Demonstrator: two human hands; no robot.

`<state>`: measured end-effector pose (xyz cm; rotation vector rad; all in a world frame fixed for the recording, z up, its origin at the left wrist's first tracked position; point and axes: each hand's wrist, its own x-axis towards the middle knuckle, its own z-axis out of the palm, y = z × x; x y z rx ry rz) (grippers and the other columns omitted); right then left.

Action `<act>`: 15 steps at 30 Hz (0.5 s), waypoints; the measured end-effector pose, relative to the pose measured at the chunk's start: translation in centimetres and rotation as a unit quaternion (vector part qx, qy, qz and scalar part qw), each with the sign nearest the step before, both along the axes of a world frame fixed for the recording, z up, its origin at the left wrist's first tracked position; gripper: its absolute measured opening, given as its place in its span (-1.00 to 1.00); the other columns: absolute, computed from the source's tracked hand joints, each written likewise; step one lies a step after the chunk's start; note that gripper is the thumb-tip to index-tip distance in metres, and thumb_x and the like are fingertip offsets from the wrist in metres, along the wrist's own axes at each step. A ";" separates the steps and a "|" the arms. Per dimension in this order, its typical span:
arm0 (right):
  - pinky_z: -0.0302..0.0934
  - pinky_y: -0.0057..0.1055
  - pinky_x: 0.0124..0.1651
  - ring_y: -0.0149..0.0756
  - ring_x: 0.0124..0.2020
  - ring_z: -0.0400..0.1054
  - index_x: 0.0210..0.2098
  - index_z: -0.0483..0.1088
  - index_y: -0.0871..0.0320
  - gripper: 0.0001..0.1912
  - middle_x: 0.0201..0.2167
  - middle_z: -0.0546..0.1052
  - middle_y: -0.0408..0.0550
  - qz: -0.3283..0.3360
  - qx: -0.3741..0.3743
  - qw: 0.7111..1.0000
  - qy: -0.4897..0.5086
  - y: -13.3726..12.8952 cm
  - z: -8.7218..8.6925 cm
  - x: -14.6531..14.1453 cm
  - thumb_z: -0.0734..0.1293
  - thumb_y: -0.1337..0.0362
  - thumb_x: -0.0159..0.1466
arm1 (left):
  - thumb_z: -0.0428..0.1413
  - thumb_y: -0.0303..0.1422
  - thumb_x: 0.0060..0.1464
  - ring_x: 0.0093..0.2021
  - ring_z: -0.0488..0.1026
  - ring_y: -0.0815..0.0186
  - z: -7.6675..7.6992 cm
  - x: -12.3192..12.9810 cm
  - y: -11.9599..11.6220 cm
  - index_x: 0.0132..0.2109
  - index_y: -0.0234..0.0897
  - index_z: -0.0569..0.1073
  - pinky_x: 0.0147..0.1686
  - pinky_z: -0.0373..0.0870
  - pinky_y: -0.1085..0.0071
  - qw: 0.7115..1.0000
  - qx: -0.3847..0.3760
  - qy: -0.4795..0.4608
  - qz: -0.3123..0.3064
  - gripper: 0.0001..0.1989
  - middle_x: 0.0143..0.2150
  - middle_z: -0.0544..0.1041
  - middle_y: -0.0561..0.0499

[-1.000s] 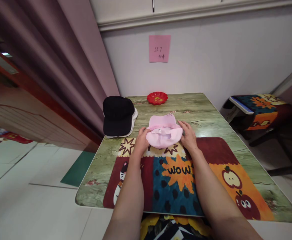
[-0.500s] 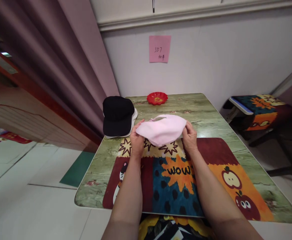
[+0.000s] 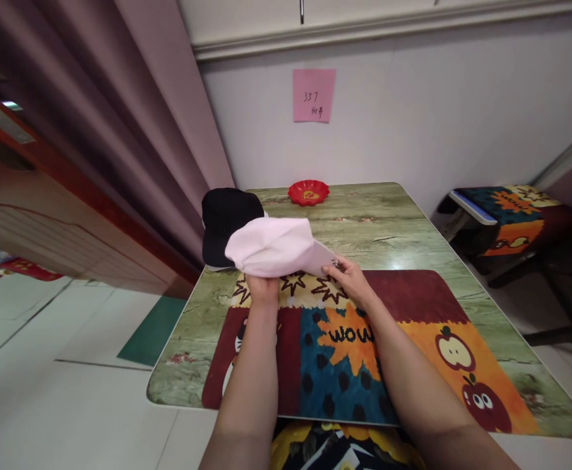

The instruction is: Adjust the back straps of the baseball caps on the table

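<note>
A pale pink baseball cap (image 3: 273, 247) is held up over the table, its crown to the left and its brim pointing right. My left hand (image 3: 262, 287) is under the crown, with its fingers hidden by the cloth. With its fingers closed on the end of the brim, my right hand (image 3: 351, 274) grips the other side. Just behind the crown, a black cap (image 3: 224, 219) lies at the table's left edge, partly covered from view by the pink one. A white edge of another cap shows beneath the black cap.
A red scalloped dish (image 3: 308, 192) stands at the back of the wood-patterned table (image 3: 378, 222). A colourful mat (image 3: 344, 391) covers the front part. A pink paper note (image 3: 314, 96) is stuck on the wall. To the right is another covered table (image 3: 515, 209).
The pink cap has turned so its brim points right and has shifted left. My left hand went from its edge to beneath the crown; my right hand moved left onto the brim.
</note>
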<state>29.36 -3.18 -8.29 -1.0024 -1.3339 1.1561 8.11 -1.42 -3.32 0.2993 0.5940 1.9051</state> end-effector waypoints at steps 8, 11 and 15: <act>0.46 -0.35 -0.21 -0.26 -0.32 0.54 -0.20 0.53 0.14 -0.67 -0.28 0.67 -0.10 -0.171 -0.124 0.918 0.335 1.4 0.0 0.9 0.55 0.18 0.08 | 0.10 -0.25 0.31 0.28 0.43 0.09 -1.2 -0.1 0.3 0.05 -0.20 0.55 0.23 0.40 0.04 0.985 -0.111 -0.032 -0.125 -0.74 0.14 0.61 -0.08; 0.49 -0.30 -0.20 -0.22 -0.32 0.57 -0.19 0.54 0.16 -0.75 -0.30 0.68 -0.09 -0.172 -0.181 0.896 0.367 1.9 -0.3 2.3 0.48 0.23 0.14 | -0.05 0.16 0.27 0.30 0.41 -0.01 -1.3 -0.7 0.1 0.09 -0.27 0.54 0.19 0.43 -0.01 0.979 -0.092 -0.060 -0.174 -0.37 0.16 0.58 -0.22; 0.52 -0.23 -0.18 -0.15 -0.31 0.60 -0.15 0.56 0.17 -0.76 -0.32 0.69 -0.06 -0.112 -0.256 0.884 0.374 2.2 -0.8 3.8 0.38 0.26 0.20 | -0.17 0.32 0.19 0.36 0.33 -0.06 -1.5 -1.1 -0.1 0.14 -0.38 0.51 0.25 0.37 0.01 0.976 -0.110 -0.074 -0.171 -0.13 0.19 0.55 -0.33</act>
